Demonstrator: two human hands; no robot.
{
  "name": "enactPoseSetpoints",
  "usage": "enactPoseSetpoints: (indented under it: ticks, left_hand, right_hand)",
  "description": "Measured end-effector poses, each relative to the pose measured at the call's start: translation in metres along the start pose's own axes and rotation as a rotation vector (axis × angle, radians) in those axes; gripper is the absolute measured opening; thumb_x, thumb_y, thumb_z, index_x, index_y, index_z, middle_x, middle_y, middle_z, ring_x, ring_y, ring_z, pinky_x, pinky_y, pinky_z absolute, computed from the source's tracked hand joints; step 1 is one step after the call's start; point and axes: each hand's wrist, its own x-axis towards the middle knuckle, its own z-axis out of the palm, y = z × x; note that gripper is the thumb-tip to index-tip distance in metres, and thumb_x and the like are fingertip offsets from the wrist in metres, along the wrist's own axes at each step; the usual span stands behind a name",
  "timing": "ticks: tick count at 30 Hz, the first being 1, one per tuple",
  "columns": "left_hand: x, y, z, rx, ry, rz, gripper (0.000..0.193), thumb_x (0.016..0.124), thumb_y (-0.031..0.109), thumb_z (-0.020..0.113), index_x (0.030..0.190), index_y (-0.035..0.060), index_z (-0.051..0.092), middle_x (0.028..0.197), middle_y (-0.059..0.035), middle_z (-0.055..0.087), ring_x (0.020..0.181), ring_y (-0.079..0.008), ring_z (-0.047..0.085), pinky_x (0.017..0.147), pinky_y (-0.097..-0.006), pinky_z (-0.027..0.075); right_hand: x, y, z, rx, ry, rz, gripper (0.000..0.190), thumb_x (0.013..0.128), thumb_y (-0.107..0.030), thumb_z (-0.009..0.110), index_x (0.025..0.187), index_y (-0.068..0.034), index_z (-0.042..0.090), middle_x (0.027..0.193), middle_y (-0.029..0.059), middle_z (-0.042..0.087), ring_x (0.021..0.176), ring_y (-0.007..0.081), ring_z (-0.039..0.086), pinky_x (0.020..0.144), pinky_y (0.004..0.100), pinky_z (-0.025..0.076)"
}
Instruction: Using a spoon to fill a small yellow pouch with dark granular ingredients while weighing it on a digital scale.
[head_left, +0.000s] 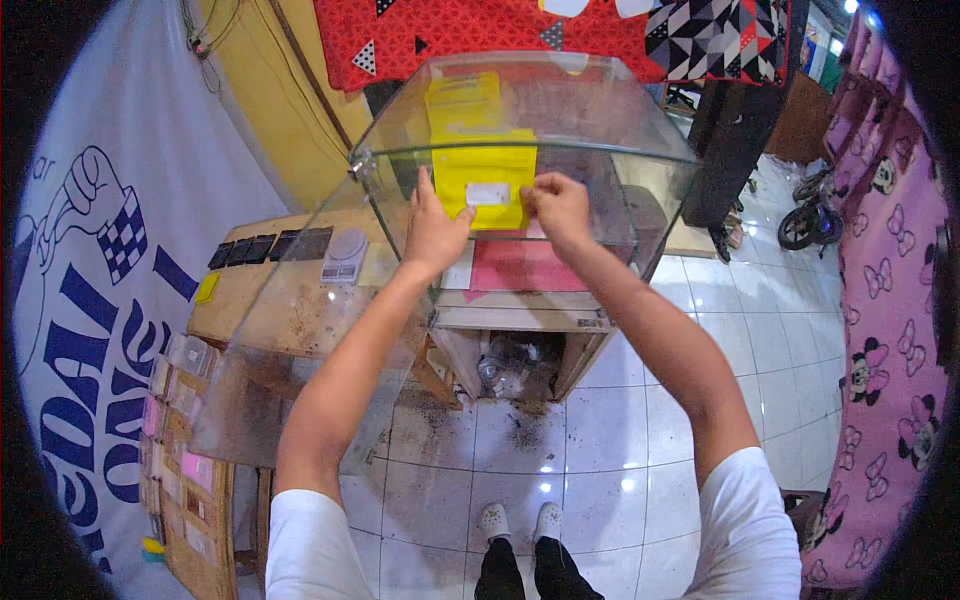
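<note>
A yellow pouch (485, 165) with a white label stands upright in the front opening of a glass display case (562, 105). My left hand (435, 232) has its thumb on the pouch's lower left corner and its fingers extended along the left edge. The thumb and bent fingers of my right hand (561, 210) pinch the right edge. Behind it, more yellow pouches (463, 101) show through the glass top. Pink paper or cloth (529, 266) covers part of the case floor below my hands.
An open glass door (300, 352) swings out left, over a wooden table (277, 315) bearing a digital scale (344, 256) and dark packets (251, 249). A rack of small packets (176, 420) stands lower left. Pink printed fabric (885, 337) hangs at right, near a small motorbike (810, 217).
</note>
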Motion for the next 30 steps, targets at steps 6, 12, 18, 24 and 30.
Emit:
enactPoseSetpoints:
  ticks: [6, 12, 18, 24, 30]
  left_hand:
    - [0.047, -0.023, 0.027, -0.043, -0.096, -0.062, 0.075, 0.072, 0.019, 0.068, 0.132, -0.0080, 0.032, 0.123, -0.0299, 0.050, 0.115, -0.0402, 0.050, 0.096, -0.0424, 0.042]
    - [0.094, -0.043, 0.049, 0.027, -0.195, -0.088, 0.062, 0.071, 0.025, 0.061, 0.121, -0.0082, 0.049, 0.113, -0.0279, 0.059, 0.107, -0.0366, 0.058, 0.089, -0.0394, 0.047]
    - [0.111, -0.017, 0.042, 0.110, -0.257, -0.205, 0.047, 0.073, 0.030, 0.058, 0.106, -0.0020, 0.064, 0.113, -0.0228, 0.061, 0.104, -0.0345, 0.060, 0.085, -0.0373, 0.048]
    - [0.134, -0.030, 0.065, 0.083, -0.216, -0.199, 0.048, 0.073, 0.030, 0.061, 0.107, -0.0039, 0.063, 0.113, -0.0234, 0.061, 0.108, -0.0332, 0.058, 0.088, -0.0374, 0.047]
    - [0.150, -0.036, 0.081, 0.074, -0.183, -0.259, 0.065, 0.071, 0.032, 0.067, 0.118, -0.0097, 0.050, 0.118, -0.0254, 0.057, 0.111, -0.0339, 0.057, 0.091, -0.0373, 0.046]
  right_hand:
    - [0.062, 0.029, 0.022, -0.095, 0.086, -0.091, 0.016, 0.068, -0.014, 0.071, 0.082, -0.005, 0.070, 0.077, 0.0121, 0.069, 0.072, 0.0195, 0.065, 0.067, 0.0325, 0.050]
    - [0.105, 0.028, 0.045, -0.186, 0.170, -0.167, 0.020, 0.064, -0.015, 0.070, 0.082, -0.006, 0.071, 0.081, 0.0135, 0.069, 0.078, 0.0248, 0.068, 0.074, 0.0356, 0.052]
    - [0.124, 0.028, 0.072, -0.161, 0.159, -0.124, 0.020, 0.064, -0.015, 0.071, 0.082, -0.008, 0.072, 0.083, 0.0145, 0.069, 0.081, 0.0267, 0.068, 0.078, 0.0360, 0.052]
    - [0.143, 0.035, 0.084, -0.239, 0.236, -0.181, 0.015, 0.072, -0.013, 0.072, 0.083, -0.002, 0.070, 0.076, 0.0092, 0.069, 0.067, 0.0158, 0.065, 0.064, 0.0308, 0.052]
    - [0.154, 0.039, 0.090, -0.317, 0.275, -0.230, 0.018, 0.070, -0.015, 0.072, 0.084, -0.004, 0.072, 0.081, 0.0117, 0.070, 0.075, 0.0206, 0.067, 0.071, 0.0328, 0.052]
